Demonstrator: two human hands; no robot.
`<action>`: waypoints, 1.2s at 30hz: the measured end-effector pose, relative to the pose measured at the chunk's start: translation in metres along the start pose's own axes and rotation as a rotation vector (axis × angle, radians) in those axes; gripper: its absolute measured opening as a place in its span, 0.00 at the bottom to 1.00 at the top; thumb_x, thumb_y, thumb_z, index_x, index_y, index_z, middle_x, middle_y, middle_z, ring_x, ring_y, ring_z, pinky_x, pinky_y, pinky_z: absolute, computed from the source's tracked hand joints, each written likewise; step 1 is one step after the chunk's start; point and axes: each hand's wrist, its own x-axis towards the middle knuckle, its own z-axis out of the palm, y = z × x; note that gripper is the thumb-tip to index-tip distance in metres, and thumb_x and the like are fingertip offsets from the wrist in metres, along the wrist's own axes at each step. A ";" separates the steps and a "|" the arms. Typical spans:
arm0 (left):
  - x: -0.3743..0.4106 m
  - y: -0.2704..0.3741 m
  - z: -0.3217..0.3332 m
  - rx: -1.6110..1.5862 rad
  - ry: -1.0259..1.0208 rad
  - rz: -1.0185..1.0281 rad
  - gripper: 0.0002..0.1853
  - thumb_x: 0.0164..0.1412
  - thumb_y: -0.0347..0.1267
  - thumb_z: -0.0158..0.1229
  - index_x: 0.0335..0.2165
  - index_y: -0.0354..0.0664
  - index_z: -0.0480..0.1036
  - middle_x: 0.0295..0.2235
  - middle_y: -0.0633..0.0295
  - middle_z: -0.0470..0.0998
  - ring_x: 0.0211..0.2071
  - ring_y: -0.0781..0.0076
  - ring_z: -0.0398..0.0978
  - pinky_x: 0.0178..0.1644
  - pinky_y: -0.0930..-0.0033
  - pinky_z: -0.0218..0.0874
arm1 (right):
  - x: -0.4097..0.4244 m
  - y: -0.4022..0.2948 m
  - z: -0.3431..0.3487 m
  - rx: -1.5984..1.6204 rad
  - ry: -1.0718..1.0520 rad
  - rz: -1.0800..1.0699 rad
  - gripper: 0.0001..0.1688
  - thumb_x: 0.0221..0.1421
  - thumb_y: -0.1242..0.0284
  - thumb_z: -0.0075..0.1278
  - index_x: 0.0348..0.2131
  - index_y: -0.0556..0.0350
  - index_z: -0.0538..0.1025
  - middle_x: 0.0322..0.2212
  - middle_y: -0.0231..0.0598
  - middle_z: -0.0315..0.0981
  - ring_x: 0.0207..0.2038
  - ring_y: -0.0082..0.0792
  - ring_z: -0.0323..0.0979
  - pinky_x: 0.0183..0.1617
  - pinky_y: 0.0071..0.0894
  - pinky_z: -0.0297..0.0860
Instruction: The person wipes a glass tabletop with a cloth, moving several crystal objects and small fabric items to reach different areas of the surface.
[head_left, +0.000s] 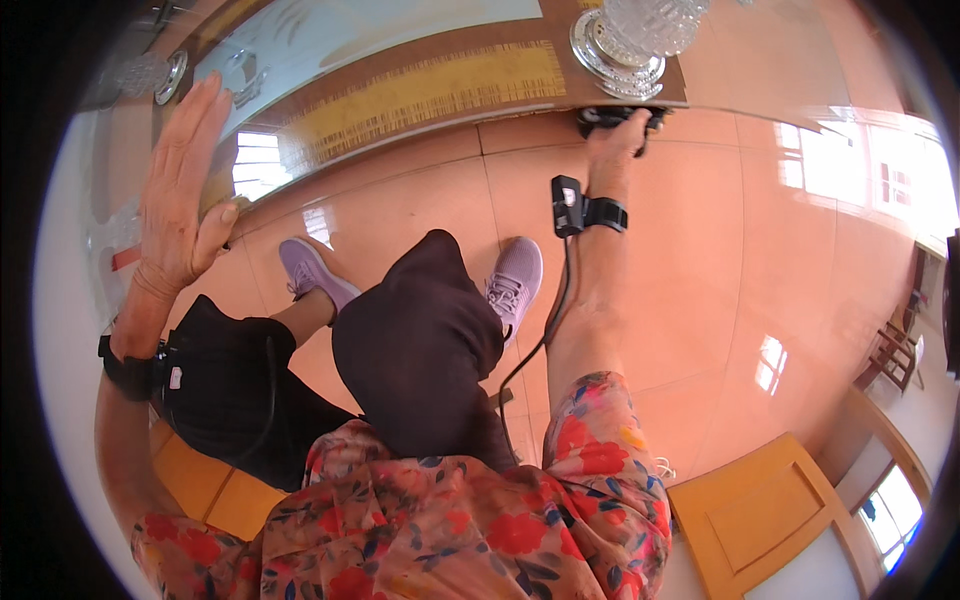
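Note:
My left hand (180, 180) is stretched out flat at the left end of a glass-topped table (420, 82), thumb apart from the fingers, with nothing in it. Whether its palm touches the glass cannot be told. Under the table's front edge, on the right, my right hand (616, 139) grips a black object (592, 120). The tabletop partly hides that object, so its kind is unclear. Just above it on the table stands a cut-glass vessel (652, 22) on a silvery ornate base (611, 67), cut off by the frame's top.
Another glass piece with a silvery base (171, 77) stands at the table's far left. Pink glossy tiles (675, 262) cover the floor around my purple shoes (514, 281). A yellow wooden panel (765, 510) is at lower right, and a wooden chair (892, 356) at far right.

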 end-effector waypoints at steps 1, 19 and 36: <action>0.001 0.001 -0.001 0.004 0.004 -0.006 0.32 0.56 0.48 0.39 0.55 0.42 0.58 0.57 0.52 0.57 0.58 0.52 0.53 0.60 0.56 0.46 | -0.011 0.006 0.005 0.014 0.011 0.027 0.24 0.59 0.56 0.36 0.47 0.51 0.65 0.45 0.35 0.66 0.44 0.36 0.66 0.50 0.39 0.65; -0.012 0.004 -0.008 -0.020 0.037 -0.029 0.33 0.54 0.44 0.48 0.56 0.40 0.55 0.57 0.52 0.56 0.59 0.55 0.52 0.61 0.56 0.43 | -0.149 -0.106 -0.016 -0.203 -0.106 0.110 0.19 0.62 0.62 0.36 0.49 0.50 0.63 0.42 0.33 0.68 0.44 0.31 0.68 0.49 0.36 0.65; -0.016 0.009 0.002 0.017 0.376 0.063 0.35 0.50 0.45 0.55 0.51 0.32 0.60 0.51 0.46 0.62 0.55 0.50 0.57 0.59 0.54 0.48 | -0.314 -0.273 0.163 -0.906 -0.444 -0.763 0.24 0.60 0.65 0.38 0.45 0.71 0.65 0.37 0.45 0.70 0.37 0.33 0.71 0.38 0.28 0.70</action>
